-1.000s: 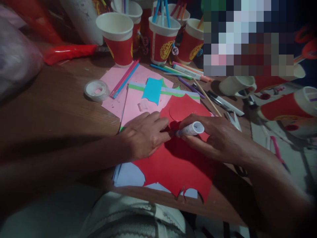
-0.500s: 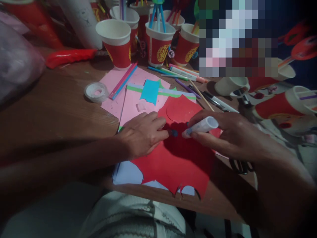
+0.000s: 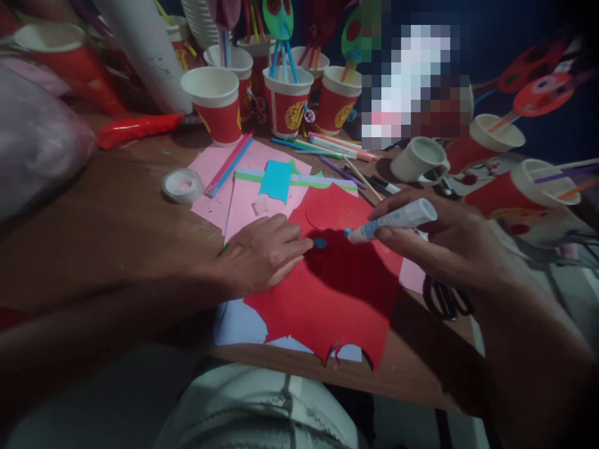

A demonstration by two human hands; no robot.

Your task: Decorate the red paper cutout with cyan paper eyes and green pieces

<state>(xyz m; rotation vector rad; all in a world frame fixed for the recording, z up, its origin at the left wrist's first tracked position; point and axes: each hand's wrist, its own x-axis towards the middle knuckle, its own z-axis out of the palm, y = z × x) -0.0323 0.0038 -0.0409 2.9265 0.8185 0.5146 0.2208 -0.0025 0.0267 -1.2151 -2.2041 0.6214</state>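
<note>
Red paper [image 3: 349, 299] with cut, ragged edges lies on a stack of sheets in front of me. My left hand [image 3: 269, 252] rests on its left side, fingers stretched out. The index fingertip touches or nearly touches a small blue paper oval [image 3: 320, 243]. In my right hand [image 3: 435, 240] is a white glue stick [image 3: 395, 219] with blue lettering, held tilted between thumb and fingers. Its tip points down-left at a second small blue piece [image 3: 347, 234] on the red paper. Whether the tip presses on that piece I cannot tell.
A tape roll [image 3: 182, 186] and pink paper [image 3: 206, 162] lie left. Several red paper cups [image 3: 215, 112] stand behind, some with straws. A white mug [image 3: 418, 161] and black scissors [image 3: 447, 299] are on the right. A blue card [image 3: 276, 181] lies beyond my left hand.
My right hand and the glue stick have moved slightly right and up. My left index finger is straighter, and the blue oval beside it shows more fully. The camera view has tilted up a little.
</note>
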